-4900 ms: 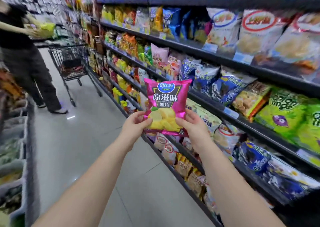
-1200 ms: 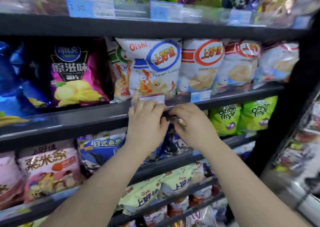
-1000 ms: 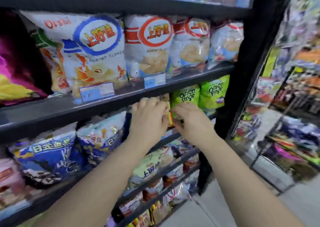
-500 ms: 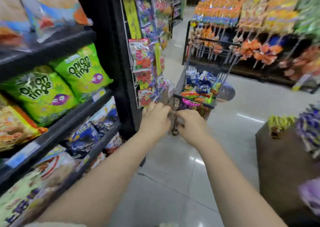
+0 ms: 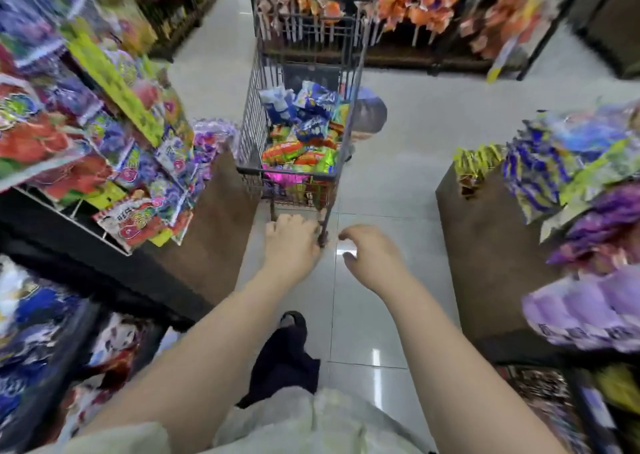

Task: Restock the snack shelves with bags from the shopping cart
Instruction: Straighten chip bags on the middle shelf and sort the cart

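Tiled shop aisle between candy racks (image 5: 131, 162): shopping cart (image 5: 251, 121) ahead, heaped with snack bags (image 5: 304, 121), judged light, air-puffed, crushable, slick-filmed, best pinched at a top seam; right hand (image 5: 372, 256) loosely curled, empty; left hand (image 5: 291, 242) knuckles curled under, grasp undeterminable.

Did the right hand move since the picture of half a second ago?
Yes. The right hand went rightward, away from the near corner post of the shopping cart; a gap now shows.

A shop aisle: racks of packaged sweets (image 5: 114, 162) at left, hanging snacks (image 5: 412, 6) at top, a stocked shopping cart (image 5: 294, 176) at centre.
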### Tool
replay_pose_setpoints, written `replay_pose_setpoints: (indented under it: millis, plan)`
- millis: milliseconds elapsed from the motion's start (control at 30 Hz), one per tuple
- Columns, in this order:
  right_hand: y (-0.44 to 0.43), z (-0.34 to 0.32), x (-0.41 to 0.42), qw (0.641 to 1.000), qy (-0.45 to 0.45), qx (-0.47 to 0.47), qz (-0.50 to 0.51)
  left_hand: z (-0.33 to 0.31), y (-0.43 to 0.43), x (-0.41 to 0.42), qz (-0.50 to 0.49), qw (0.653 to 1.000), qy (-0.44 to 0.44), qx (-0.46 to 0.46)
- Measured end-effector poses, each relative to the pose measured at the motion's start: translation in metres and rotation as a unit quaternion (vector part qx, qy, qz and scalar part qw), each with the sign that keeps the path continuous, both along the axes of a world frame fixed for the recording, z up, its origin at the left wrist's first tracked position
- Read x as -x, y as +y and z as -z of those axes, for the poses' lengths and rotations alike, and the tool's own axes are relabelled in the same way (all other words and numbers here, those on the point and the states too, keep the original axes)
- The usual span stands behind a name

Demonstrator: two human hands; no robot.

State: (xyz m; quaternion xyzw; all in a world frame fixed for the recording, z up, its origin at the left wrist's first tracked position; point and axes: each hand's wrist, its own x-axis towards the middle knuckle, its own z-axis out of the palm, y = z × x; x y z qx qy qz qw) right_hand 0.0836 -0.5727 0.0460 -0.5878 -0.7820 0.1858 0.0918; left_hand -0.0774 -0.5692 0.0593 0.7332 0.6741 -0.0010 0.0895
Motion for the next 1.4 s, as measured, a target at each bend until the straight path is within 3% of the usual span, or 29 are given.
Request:
replay_pose_setpoints:
  millis: [267, 467, 667, 833, 1100, 1200, 1300, 1400]
  plan:
    - [0.187, -0.003, 0.007, 0.998, -0.024, 0.022, 0.055, 0.042, 0.192, 0.006, 0.064, 0.997, 0.005, 0.046]
    - [0.316, -0.011, 0.031, 0.998, -0.037, 0.024, 0.05, 0.059, 0.316, 0.033, 0.041, 0.996, -0.008, 0.072]
    - [0.411, 0.018, 0.056, 0.994, -0.043, 0.101, -0.02, 0.076, 0.392, 0.053, -0.014, 0.995, -0.04, 0.093]
    - [0.51, 0.048, 0.087, 0.976, -0.086, 0.149, -0.132, 0.114, 0.452, 0.087, -0.119, 0.985, -0.029, 0.117]
    - [0.635, 0.094, 0.149, 0.907, -0.114, 0.232, -0.333, 0.159, 0.498, 0.1, -0.334, 0.933, -0.051, 0.124]
    - [0.654, 0.118, 0.166, 0.875, -0.123, 0.252, -0.395, 0.171, 0.497, 0.094, -0.427, 0.891, -0.058, 0.145]
    - [0.657, 0.15, 0.175, 0.848, -0.115, 0.308, -0.417, 0.182, 0.49, 0.088, -0.511, 0.84, -0.096, 0.154]
    - [0.648, 0.177, 0.174, 0.826, -0.113, 0.37, -0.411, 0.191, 0.478, 0.082, -0.54, 0.817, -0.105, 0.175]
